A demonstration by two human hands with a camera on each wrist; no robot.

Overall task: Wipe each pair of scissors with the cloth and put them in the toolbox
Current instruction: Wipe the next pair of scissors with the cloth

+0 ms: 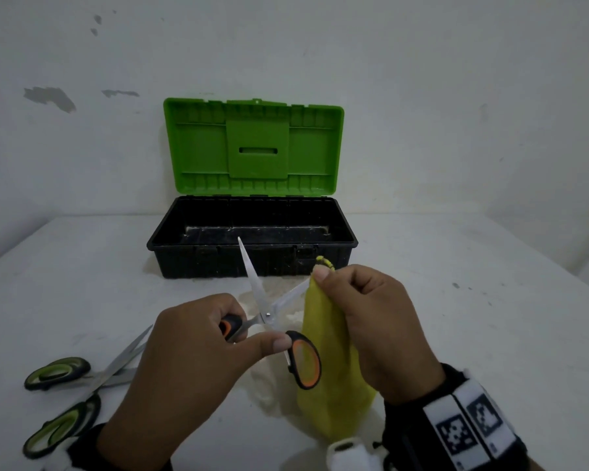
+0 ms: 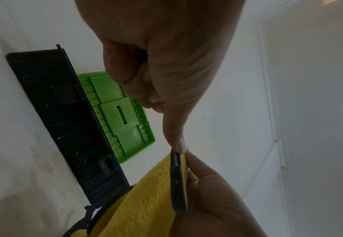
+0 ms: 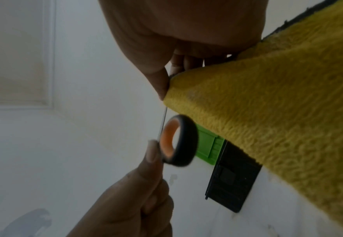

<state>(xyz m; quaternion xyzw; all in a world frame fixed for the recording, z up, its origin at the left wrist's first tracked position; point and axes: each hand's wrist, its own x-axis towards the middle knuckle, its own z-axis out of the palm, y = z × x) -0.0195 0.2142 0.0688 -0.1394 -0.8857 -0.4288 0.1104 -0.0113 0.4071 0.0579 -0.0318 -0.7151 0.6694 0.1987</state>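
Note:
My left hand [image 1: 218, 338] grips the orange-and-black scissors [image 1: 269, 311] by a handle, blades spread apart above the table. One blade points up toward the toolbox; the other runs right into the yellow cloth [image 1: 327, 362]. My right hand [image 1: 354, 300] pinches the cloth around that blade near its tip. In the right wrist view the orange-lined handle loop [image 3: 176, 141] hangs below the cloth [image 3: 267, 104]. In the left wrist view my thumb touches the black handle [image 2: 178, 181]. The black toolbox [image 1: 252, 260] stands behind with its green lid [image 1: 254, 147] up and nothing visible inside.
Two pairs of green-and-black scissors [image 1: 68, 372] [image 1: 62, 426] lie on the white table at the front left, near my left forearm. A white wall rises right behind the toolbox. The table's right edge runs along the far right.

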